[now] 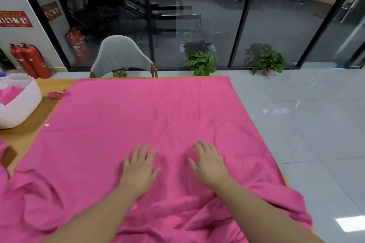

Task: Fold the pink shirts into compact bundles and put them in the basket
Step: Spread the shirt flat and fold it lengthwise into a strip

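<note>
- Pink shirt: spread flat over most of the wooden bench; its far portion lies smooth, its near portion is bunched into folds at the near edge of the bench.
- Left hand: rests palm-down on the pink shirt, near its middle toward the near edge; the fingers are straight and slightly spread, gripping nothing.
- Right hand: rests palm-down on the pink shirt, just beside the left hand but apart from it; its fingers are likewise extended and relaxed, holding nothing.
- Basket: white, woven, standing on the bench to the left of the pink shirt, apart from its edge; pink fabric lies inside it.
- Small pink scrap: lies on the bench between the basket and the far-left corner of the pink shirt.
- Grey chair: stands beyond the far edge of the pink shirt.
- Potted plants: on the floor beyond the pink shirt, against the glass wall.
- Red fire extinguishers: beyond the basket, far to the left of the pink shirt.
</note>
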`<state>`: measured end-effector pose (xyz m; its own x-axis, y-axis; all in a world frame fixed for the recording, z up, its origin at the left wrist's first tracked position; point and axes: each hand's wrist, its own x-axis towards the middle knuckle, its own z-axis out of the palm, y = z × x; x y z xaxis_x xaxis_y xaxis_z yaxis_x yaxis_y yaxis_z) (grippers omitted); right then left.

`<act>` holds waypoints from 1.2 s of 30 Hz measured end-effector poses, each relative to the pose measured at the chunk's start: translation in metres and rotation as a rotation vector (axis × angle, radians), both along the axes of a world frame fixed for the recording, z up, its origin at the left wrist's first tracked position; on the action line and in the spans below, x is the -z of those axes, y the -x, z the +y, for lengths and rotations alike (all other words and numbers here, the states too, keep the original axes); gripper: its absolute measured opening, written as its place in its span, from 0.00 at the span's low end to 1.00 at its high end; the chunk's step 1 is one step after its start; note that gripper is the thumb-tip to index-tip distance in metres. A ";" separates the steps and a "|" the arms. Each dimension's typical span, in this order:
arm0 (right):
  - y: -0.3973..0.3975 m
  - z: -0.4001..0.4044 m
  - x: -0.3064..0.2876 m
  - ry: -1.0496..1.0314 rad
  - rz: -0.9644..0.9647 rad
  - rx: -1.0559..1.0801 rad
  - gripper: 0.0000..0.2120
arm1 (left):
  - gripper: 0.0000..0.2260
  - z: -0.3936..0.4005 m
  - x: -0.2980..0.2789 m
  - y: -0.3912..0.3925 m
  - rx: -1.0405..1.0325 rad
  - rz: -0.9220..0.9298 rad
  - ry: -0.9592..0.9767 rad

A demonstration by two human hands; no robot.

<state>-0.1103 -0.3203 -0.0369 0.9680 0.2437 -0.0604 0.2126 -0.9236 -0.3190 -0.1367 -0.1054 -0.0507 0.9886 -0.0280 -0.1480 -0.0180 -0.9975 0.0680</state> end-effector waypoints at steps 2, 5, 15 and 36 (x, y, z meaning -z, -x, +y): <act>-0.016 0.004 0.016 0.024 0.030 0.025 0.27 | 0.33 0.007 0.018 -0.007 0.005 0.075 -0.034; -0.030 -0.024 0.042 0.115 0.091 0.049 0.29 | 0.39 0.022 0.035 -0.007 0.026 0.067 0.008; -0.067 -0.094 0.040 0.083 -0.071 0.277 0.29 | 0.19 0.014 0.025 -0.040 0.043 -0.222 0.159; -0.218 -0.061 0.033 0.136 -0.073 0.304 0.32 | 0.21 -0.028 0.032 -0.167 0.029 -0.233 0.152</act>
<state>0.1081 -0.3815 -0.0703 0.9981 -0.0618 -0.0006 -0.0609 -0.9812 -0.1829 0.0305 -0.1338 -0.0830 0.9940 -0.0611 0.0912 -0.0790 -0.9750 0.2079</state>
